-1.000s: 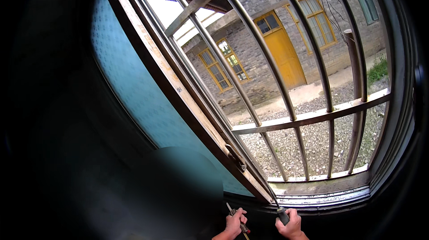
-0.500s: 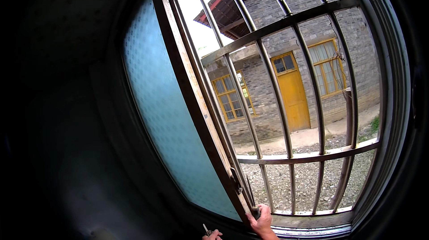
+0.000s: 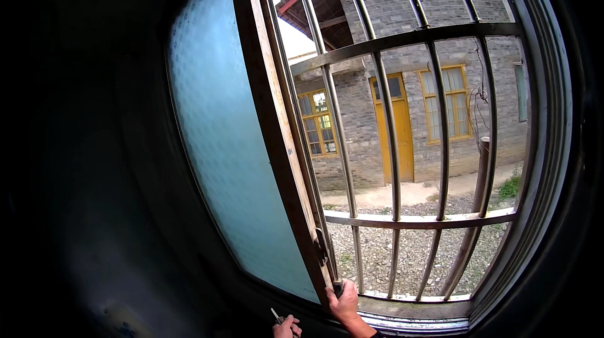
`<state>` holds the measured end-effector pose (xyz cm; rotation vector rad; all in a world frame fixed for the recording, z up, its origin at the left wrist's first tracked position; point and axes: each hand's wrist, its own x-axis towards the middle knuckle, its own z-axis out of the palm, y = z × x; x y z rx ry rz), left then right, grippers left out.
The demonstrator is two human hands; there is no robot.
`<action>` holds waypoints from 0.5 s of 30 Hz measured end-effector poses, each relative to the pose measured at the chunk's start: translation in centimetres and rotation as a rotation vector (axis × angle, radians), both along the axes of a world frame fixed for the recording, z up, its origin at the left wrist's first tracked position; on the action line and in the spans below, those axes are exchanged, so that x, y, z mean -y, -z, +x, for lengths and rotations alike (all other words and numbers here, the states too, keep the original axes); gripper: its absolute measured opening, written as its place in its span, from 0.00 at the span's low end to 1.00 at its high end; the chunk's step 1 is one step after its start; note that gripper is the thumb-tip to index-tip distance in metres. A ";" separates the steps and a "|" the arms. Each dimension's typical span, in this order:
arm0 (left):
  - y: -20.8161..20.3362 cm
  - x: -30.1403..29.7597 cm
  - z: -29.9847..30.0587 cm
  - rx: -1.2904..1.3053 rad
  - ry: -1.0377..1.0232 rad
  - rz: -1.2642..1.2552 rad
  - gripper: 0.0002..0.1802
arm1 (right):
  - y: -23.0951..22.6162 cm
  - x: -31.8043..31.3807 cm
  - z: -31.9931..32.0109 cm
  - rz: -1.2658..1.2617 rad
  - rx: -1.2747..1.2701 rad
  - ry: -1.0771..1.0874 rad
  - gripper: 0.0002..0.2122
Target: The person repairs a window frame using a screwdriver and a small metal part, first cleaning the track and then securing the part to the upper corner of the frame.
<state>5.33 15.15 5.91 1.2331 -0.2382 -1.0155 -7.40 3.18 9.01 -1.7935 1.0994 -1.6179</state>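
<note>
At the lower end of the sliding window sash [image 3: 286, 127], my right hand [image 3: 343, 304] is closed round a dark-handled tool [image 3: 338, 287]. The fingers lie close against the sash's wooden edge, just below a dark latch [image 3: 322, 247]. In the earlier frame a thin shaft points up from the tool; its exact kind is unclear. Lower and to the left, my left hand [image 3: 287, 326] is closed on a thin pale stick-like thing [image 3: 274, 313] that juts up from the fingers. The lower part of this hand is cut off by the frame's edge.
Blue frosted glass [image 3: 226, 130] fills the sash on the left. Metal bars [image 3: 393, 149] cross the opening, above a sill with a bright track [image 3: 415, 323]. Beyond stand a brick house with a yellow door [image 3: 397, 143], gravel and a leaning post [image 3: 483, 174]. The room at left is dark.
The view has shifted and turned a little, so the window and both hands appear further left. Both hands keep their grip, the right one still at the sash's lower edge.
</note>
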 end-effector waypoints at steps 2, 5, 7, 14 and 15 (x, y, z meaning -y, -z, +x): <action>-0.1 0.1 -0.4 0.005 -0.012 -0.025 0.12 | -0.1 -0.1 0.1 -0.039 -0.011 0.018 0.17; -0.4 0.4 -0.6 -0.037 -0.028 0.014 0.12 | 0.4 0.4 0.4 -0.127 -0.012 0.069 0.16; -1.3 0.2 -0.6 0.014 0.000 0.025 0.12 | 0.5 0.7 0.4 -0.192 -0.012 0.129 0.15; 2.7 -0.7 1.2 0.030 -0.049 -0.044 0.15 | 0.9 0.9 0.6 -0.133 -0.024 0.072 0.17; 3.0 -0.8 1.4 0.015 -0.061 -0.038 0.15 | 0.9 0.9 0.6 -0.147 -0.030 0.075 0.17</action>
